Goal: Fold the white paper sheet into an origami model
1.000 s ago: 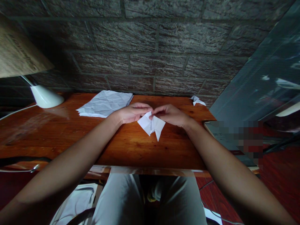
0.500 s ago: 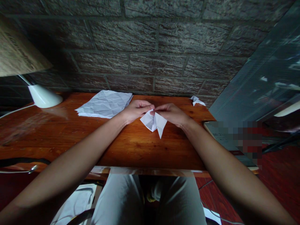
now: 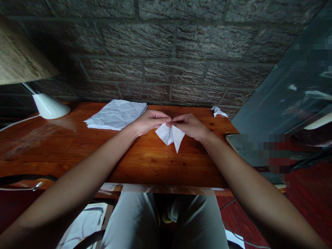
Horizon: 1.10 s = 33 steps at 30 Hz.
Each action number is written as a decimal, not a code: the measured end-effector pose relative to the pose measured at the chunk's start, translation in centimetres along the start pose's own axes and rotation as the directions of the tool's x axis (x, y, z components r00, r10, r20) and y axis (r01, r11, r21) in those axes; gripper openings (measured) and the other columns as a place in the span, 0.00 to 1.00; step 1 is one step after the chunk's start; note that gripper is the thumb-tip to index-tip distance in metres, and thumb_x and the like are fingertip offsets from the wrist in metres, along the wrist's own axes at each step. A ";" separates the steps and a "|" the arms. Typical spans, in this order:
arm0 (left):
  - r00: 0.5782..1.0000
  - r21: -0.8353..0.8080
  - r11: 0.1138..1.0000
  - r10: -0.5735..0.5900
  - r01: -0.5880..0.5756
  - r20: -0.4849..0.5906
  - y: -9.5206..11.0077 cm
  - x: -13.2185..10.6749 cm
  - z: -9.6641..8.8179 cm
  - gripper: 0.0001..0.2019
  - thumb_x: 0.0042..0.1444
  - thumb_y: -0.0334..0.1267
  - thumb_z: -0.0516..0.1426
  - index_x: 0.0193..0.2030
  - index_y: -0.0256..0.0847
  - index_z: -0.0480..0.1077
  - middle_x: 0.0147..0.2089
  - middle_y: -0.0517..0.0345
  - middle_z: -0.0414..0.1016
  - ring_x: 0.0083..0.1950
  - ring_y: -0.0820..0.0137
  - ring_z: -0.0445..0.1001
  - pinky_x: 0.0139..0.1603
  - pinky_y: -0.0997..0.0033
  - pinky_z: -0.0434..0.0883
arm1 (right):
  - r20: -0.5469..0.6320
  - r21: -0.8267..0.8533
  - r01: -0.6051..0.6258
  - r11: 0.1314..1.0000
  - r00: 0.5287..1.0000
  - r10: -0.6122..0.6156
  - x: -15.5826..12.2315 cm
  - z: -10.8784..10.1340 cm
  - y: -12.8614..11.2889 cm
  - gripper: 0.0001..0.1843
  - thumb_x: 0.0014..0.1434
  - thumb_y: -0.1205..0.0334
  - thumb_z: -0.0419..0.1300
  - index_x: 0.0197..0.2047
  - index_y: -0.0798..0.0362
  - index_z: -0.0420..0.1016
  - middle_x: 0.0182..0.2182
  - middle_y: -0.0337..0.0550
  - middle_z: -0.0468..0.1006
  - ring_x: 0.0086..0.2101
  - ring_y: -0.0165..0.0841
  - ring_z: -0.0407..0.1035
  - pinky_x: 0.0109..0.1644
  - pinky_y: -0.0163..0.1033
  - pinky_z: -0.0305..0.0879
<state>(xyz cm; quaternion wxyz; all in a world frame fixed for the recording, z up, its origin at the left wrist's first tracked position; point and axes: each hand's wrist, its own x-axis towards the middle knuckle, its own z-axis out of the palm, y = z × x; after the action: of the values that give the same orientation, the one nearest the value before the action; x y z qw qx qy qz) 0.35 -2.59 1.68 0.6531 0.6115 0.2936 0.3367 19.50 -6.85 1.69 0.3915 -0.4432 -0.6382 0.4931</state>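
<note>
Head view: your left hand (image 3: 148, 122) and right hand (image 3: 191, 126) come together over the wooden counter (image 3: 155, 169), each grip pinched narrow on the top of a folded white paper (image 3: 178, 136), its flaps pointing towards you. Over the last second the paper has shifted slightly away and rightward, so the handling appears to remain at that top edge.

Folded paper (image 3: 163, 133): top edge hidden by fingers (image 3: 181, 118).
Lampshade (image 3: 24, 52) cut off at left; flat grey object (image 3: 246, 155) partly pixelated, unreadable.
</note>
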 end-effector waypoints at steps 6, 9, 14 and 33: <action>1.000 0.007 1.000 -0.005 0.005 -0.012 0.1 -0.1 0.1 0.10 0.45 0.38 0.72 0.31 0.35 0.81 0.28 0.55 0.81 0.27 0.75 0.74 0.31 0.76 0.69 | 0.011 -0.018 0.011 1.000 1.000 -0.011 0.0 -0.1 0.1 0.21 0.44 0.46 0.74 0.33 0.56 0.85 0.27 0.41 0.82 0.26 0.28 0.67 0.32 0.35 0.61; 1.000 -0.004 1.000 0.000 0.000 -0.010 0.0 -0.1 0.0 0.12 0.43 0.39 0.74 0.32 0.35 0.82 0.29 0.55 0.81 0.28 0.75 0.75 0.32 0.75 0.70 | 0.006 -0.036 0.018 0.999 1.000 -0.018 -0.1 0.0 0.0 0.22 0.45 0.46 0.73 0.34 0.56 0.85 0.27 0.41 0.82 0.26 0.27 0.67 0.31 0.34 0.60; 0.998 0.038 0.998 0.056 -0.055 -0.025 -0.3 0.0 0.0 0.14 0.43 0.42 0.73 0.33 0.35 0.81 0.28 0.55 0.80 0.26 0.77 0.71 0.26 0.77 0.64 | -0.006 -0.056 -0.004 0.998 1.000 0.004 -0.2 0.0 -0.2 0.23 0.44 0.44 0.73 0.33 0.57 0.85 0.26 0.41 0.81 0.25 0.27 0.66 0.30 0.34 0.59; 0.999 0.133 0.990 0.046 -0.042 -0.026 -0.2 -0.1 -0.2 0.20 0.47 0.54 0.70 0.29 0.36 0.78 0.27 0.57 0.78 0.26 0.77 0.69 0.29 0.76 0.64 | 0.035 -0.090 0.073 0.993 0.997 -0.070 0.2 -0.1 0.6 0.18 0.51 0.49 0.68 0.35 0.57 0.85 0.28 0.42 0.81 0.26 0.29 0.67 0.33 0.36 0.60</action>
<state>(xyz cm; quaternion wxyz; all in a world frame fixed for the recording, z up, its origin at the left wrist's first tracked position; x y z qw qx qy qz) 0.16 -2.57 1.47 0.5990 0.6550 0.3113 0.3395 19.59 -6.58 1.17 0.3779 -0.4296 -0.6816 0.4562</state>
